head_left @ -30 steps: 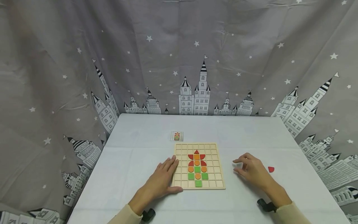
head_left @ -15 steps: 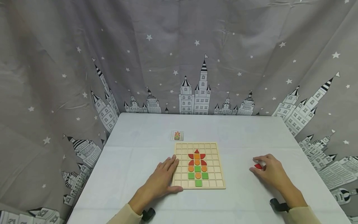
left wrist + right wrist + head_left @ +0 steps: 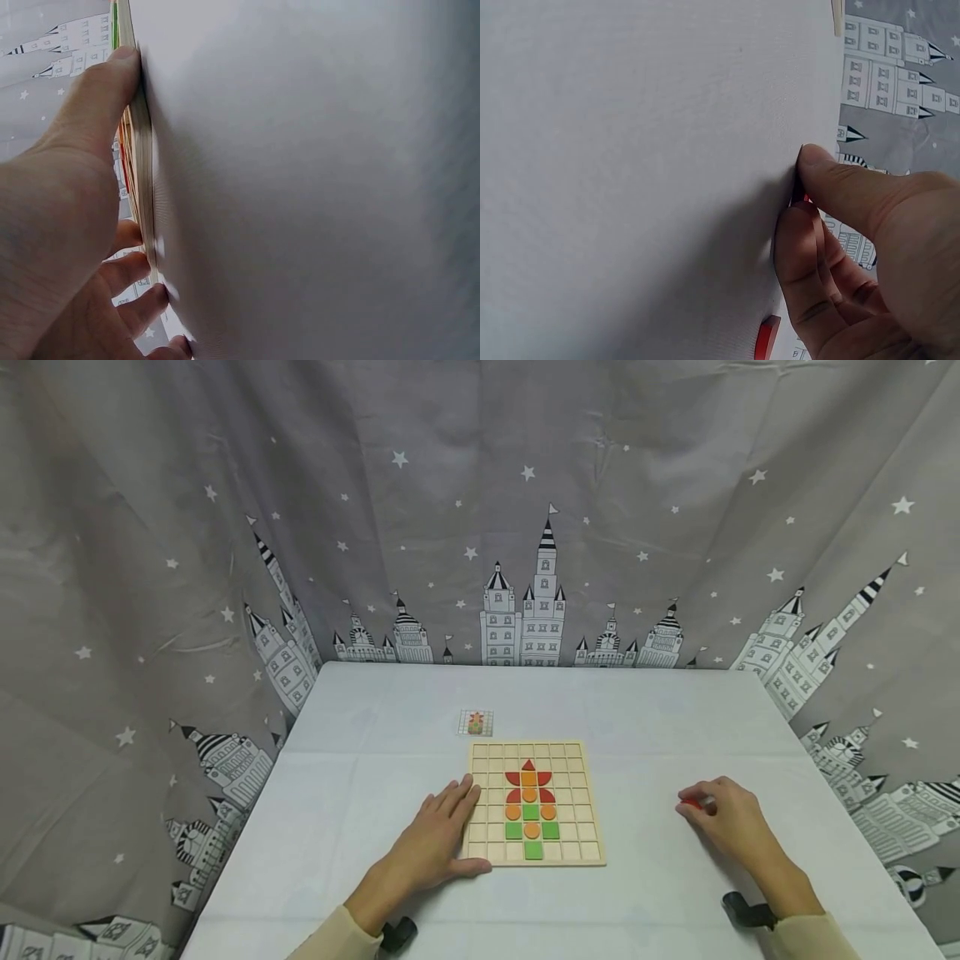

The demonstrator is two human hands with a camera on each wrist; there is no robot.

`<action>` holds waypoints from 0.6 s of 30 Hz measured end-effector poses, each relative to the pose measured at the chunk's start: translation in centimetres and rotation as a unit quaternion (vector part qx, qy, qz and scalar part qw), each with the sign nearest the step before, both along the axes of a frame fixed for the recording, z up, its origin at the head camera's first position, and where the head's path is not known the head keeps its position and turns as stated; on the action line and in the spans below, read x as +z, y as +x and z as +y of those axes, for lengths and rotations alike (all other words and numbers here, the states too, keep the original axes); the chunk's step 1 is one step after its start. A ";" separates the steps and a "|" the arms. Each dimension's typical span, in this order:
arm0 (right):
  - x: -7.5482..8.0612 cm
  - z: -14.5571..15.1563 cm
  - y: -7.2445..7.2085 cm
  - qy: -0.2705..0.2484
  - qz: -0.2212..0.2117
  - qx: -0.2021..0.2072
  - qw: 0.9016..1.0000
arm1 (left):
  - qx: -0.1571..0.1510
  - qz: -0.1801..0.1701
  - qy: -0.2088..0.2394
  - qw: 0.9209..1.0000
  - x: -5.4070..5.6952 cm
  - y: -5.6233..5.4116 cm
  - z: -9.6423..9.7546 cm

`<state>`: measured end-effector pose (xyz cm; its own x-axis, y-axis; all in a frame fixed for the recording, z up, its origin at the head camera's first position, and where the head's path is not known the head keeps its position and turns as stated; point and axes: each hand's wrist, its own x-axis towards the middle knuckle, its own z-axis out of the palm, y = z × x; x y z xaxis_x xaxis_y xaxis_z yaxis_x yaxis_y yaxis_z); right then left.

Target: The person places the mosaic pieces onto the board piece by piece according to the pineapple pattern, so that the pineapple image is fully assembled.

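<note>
The wooden grid board (image 3: 577, 843) lies flat on the table, with red, orange and green flat pieces set in its squares. My left hand (image 3: 435, 839) rests along its left side, fingers outstretched and thumb (image 3: 120, 64) at the near corner. Off to the right of the board, my right hand (image 3: 735, 822) pinches a small red piece (image 3: 692, 803) between thumb and forefinger, down at the cloth. A second red piece (image 3: 765, 339) lies on the cloth beside that hand in the right wrist view; the hand hides it in the head view.
A small picture card (image 3: 476, 723) with a similar coloured figure lies behind the board. White cloth (image 3: 375, 710) covers the table. A grey curtain (image 3: 450, 485) printed with castles and stars hangs behind and at both sides.
My right hand has moved right, away from the board, and its thumb and forefinger have closed on a red piece. The left hand has stayed on the board.
</note>
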<state>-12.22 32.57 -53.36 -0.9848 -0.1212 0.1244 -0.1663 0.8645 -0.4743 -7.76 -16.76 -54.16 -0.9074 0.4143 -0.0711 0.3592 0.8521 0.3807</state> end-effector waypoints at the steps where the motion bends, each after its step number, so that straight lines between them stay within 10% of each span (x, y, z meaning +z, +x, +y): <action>1: 0.0 0.0 0.0 0.001 -0.001 0.001 1.000 | 0.000 0.000 0.000 1.000 0.0 0.0 0.0; 18: 0.2 -0.5 0.3 0.001 0.007 0.011 1.000 | 0.000 -0.003 0.007 1.000 0.4 0.1 0.1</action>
